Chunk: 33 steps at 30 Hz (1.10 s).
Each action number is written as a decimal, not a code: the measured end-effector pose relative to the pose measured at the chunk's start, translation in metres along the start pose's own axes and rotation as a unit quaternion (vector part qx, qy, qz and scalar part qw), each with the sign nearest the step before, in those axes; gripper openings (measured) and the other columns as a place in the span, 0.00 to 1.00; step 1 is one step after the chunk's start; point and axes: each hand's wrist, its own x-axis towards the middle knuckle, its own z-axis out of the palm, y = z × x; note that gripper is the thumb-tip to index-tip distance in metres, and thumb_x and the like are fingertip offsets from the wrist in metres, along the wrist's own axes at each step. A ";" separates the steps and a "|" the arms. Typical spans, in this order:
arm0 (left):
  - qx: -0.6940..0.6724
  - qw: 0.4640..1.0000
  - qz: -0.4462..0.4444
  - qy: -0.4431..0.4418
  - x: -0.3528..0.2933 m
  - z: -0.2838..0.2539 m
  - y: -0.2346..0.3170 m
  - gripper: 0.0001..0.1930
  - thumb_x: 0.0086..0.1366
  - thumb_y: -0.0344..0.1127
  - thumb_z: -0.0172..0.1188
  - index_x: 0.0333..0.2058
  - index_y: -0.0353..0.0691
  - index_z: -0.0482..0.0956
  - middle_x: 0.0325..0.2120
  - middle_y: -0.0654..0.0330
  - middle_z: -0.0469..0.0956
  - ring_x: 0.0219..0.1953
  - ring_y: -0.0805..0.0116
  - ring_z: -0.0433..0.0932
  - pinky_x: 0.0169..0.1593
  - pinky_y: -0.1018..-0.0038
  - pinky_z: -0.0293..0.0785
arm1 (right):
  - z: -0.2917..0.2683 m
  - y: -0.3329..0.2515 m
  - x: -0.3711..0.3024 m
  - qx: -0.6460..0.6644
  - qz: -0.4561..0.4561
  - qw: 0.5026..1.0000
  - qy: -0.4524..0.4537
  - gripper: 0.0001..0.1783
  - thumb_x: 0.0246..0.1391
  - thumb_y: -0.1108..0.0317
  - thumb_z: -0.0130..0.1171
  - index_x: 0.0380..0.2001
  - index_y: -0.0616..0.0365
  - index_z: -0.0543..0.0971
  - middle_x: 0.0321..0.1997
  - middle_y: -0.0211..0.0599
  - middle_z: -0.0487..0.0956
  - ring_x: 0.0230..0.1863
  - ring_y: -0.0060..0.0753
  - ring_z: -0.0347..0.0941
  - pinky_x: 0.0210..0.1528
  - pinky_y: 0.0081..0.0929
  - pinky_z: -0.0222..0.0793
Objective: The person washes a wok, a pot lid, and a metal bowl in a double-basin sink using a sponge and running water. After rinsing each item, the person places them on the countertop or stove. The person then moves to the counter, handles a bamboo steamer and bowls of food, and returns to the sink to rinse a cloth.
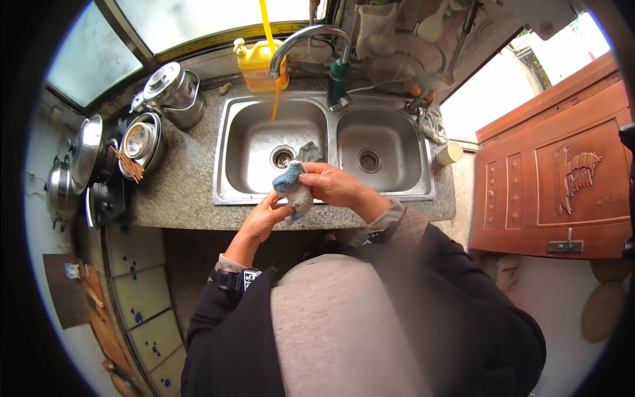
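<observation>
A small grey-and-blue sock (299, 198) hangs between my hands over the front rim of the left sink basin (248, 142). My right hand (338, 187) pinches its upper blue part between thumb and fingers. Lower down, the fingers of my left hand (259, 220) close on the sock's other side. Behind it, a grey cloth piece (309, 153) lies in the basin beside the drain (283, 157); part of it is hidden by the sock and my right hand.
A curved faucet (311, 32) and a yellow pump jug (262, 67) stand behind the sink. To the right is a second basin (383, 142), with a pale cup (450, 154) beside it. Pots (173, 92), stacked bowls (140, 140) and chopsticks (129, 165) crowd the left counter.
</observation>
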 end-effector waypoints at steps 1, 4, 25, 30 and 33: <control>-0.042 0.998 -0.033 0.025 0.001 -0.001 0.002 0.25 0.56 0.32 0.61 0.52 0.37 0.66 0.46 0.58 0.72 0.43 0.69 0.73 0.46 0.70 0.70 | -0.001 0.000 0.003 -0.026 -0.023 0.997 0.063 0.13 0.59 0.65 0.46 0.45 0.59 0.73 0.38 0.27 0.76 0.39 0.20 0.71 0.41 0.23 0.69; -0.152 0.985 -0.029 0.074 -0.004 -0.012 0.009 0.17 0.56 0.31 0.60 0.45 0.36 0.72 0.39 0.60 0.76 0.40 0.68 0.76 0.44 0.68 0.73 | -0.018 0.001 0.006 -0.278 -0.085 0.927 0.239 0.14 0.57 0.67 0.47 0.44 0.62 0.73 0.38 0.31 0.77 0.41 0.30 0.73 0.46 0.28 0.69; -0.217 0.906 -0.008 0.365 -0.124 -0.112 -0.052 0.14 0.63 0.31 0.51 0.48 0.39 0.68 0.33 0.55 0.76 0.32 0.63 0.77 0.38 0.66 0.77 | -0.182 -0.033 0.197 0.097 -0.313 0.847 0.420 0.06 0.58 0.67 0.43 0.38 0.49 0.68 0.31 0.30 0.73 0.30 0.26 0.70 0.28 0.28 0.69; -0.254 0.872 -0.080 0.412 -0.172 -0.109 -0.086 0.11 0.62 0.33 0.53 0.43 0.40 0.72 0.30 0.56 0.78 0.30 0.62 0.78 0.36 0.65 0.77 | -0.230 0.017 0.255 -0.067 -0.108 0.757 0.641 0.15 0.52 0.71 0.44 0.45 0.53 0.67 0.37 0.33 0.71 0.26 0.30 0.65 0.24 0.26 0.64; -0.257 0.861 -0.099 0.427 -0.184 -0.107 -0.089 0.11 0.62 0.34 0.54 0.42 0.40 0.73 0.29 0.56 0.78 0.30 0.62 0.78 0.36 0.65 0.77 | -0.190 0.058 0.240 0.010 -0.125 0.839 0.530 0.19 0.53 0.72 0.43 0.50 0.53 0.65 0.41 0.37 0.71 0.25 0.32 0.66 0.24 0.27 0.65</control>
